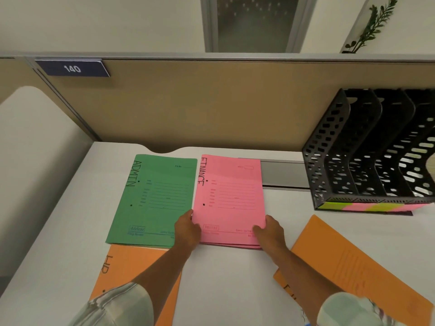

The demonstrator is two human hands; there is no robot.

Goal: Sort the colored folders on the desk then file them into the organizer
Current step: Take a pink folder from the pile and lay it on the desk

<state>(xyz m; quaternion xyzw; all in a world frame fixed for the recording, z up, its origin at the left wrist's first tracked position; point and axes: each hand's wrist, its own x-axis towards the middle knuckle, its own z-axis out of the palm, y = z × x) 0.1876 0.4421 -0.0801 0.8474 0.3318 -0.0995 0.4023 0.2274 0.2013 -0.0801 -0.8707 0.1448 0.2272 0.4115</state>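
Observation:
A pink folder marked FINANCE lies flat on the white desk, on top of more pink folders. My left hand grips the stack's lower left corner and my right hand grips its lower right corner. Touching its left edge lies a green folder marked ADMIN. An orange folder marked HR sits below the green one, partly under my left arm. Another orange folder lies tilted at the right. The black mesh organizer stands at the back right, its slots showing no folders.
Green and pink sticky labels line the organizer's front base. A tan partition with a "140" sign closes off the desk's back. A grey cable tray cover lies between the pink folder and the organizer. A white chair back stands left.

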